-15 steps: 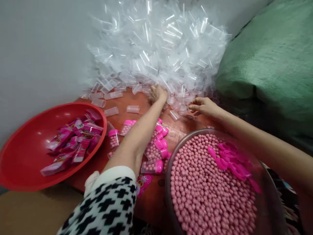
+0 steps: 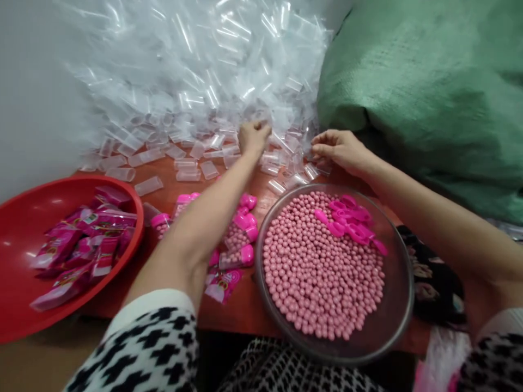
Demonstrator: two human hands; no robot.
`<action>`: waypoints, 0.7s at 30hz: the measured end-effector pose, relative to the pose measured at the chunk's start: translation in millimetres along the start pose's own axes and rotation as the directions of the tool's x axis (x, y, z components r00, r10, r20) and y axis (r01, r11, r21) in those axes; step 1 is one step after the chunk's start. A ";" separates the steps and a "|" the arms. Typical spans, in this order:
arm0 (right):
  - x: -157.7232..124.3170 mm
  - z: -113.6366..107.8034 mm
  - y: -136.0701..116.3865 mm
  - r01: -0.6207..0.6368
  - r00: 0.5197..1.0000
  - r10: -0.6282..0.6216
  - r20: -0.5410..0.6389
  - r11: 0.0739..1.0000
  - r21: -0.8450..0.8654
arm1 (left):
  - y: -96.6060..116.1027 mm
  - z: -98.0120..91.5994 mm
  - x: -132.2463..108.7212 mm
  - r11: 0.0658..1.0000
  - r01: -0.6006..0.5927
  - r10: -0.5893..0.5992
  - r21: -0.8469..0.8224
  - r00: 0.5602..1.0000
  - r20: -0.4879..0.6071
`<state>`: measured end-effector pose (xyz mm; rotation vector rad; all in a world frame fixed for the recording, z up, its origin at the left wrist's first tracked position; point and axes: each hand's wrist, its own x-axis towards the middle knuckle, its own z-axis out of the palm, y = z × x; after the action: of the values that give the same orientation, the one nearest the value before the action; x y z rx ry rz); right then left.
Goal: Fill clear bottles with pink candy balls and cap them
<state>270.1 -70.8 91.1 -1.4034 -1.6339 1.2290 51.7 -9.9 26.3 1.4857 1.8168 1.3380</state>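
My left hand (image 2: 254,137) reaches into the front of a large heap of clear plastic tubes (image 2: 192,98). Its fingers are curled closed, and whatever is between them is blurred. Farther right, my right hand (image 2: 341,149) is at the heap's right edge, thumb and fingertips drawn together beside the tubes; I cannot make out what they grip. Loose tubes (image 2: 149,185) lie along the front of the heap. Partly behind my left forearm are filled tubes (image 2: 236,258) with pink caps and pink balls inside.
A round metal-rimmed basin (image 2: 408,305) holds pink balls (image 2: 322,272) and bright pink plastic pieces (image 2: 351,218). To the left, a red bowl (image 2: 16,239) contains pink packets (image 2: 81,239). A big green sack (image 2: 420,92) bulges at the right. One pink wrapper (image 2: 223,284) lies on the red-brown table (image 2: 232,316).
The view has shifted right and the basin now shows whole. My left hand has closed more and stays at the heap; my right hand remains by the tubes at the heap's right edge.
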 end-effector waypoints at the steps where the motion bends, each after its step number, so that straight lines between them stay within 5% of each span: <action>1: -13.1 -6.6 -4.7 0.025 1.000 -0.025 -0.008 0.999 0.035 | 9.4 -6.0 -7.2 0.997 -0.041 0.041 -0.072 0.999 0.002; 3: -43.8 -18.9 -13.0 0.069 0.997 -0.067 -0.025 0.994 0.089 | 32.0 -21.2 -34.6 0.968 -0.159 0.174 -0.197 0.983 0.062; 5: -78.2 -28.4 -17.2 0.094 0.995 -0.088 -0.054 0.988 0.124 | 54.4 -38.7 -77.0 0.911 -0.307 0.363 -0.275 0.913 0.185; 9: -142.6 -35.5 -6.6 0.083 0.995 -0.075 -0.064 0.987 0.137 | 76.9 -57.5 -171.0 0.745 -0.614 0.656 -0.260 0.605 0.452; 11: -167.3 -34.6 5.3 0.071 0.997 -0.066 -0.043 0.990 0.120 | 76.2 -53.4 -203.8 0.678 -0.703 0.672 -0.213 0.476 0.567; 13: -187.0 -33.1 17.4 0.058 0.998 -0.055 -0.025 0.992 0.110 | 72.2 -46.4 -222.8 0.619 -0.771 0.648 -0.152 0.392 0.653; 17: -216.4 -35.4 37.0 0.066 0.996 -0.063 -0.061 0.996 0.056 | 63.6 -47.6 -230.9 0.549 -0.832 0.594 -0.080 0.320 0.738; 21: -237.4 -41.3 48.0 0.104 0.989 -0.116 -0.093 0.986 -0.134 | 57.9 -72.4 -225.8 0.593 -0.803 0.578 -0.058 0.375 0.725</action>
<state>376.2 -292.3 83.8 -1.4085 -1.7227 0.9898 96.2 -248.1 55.8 2.6891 0.8785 0.5504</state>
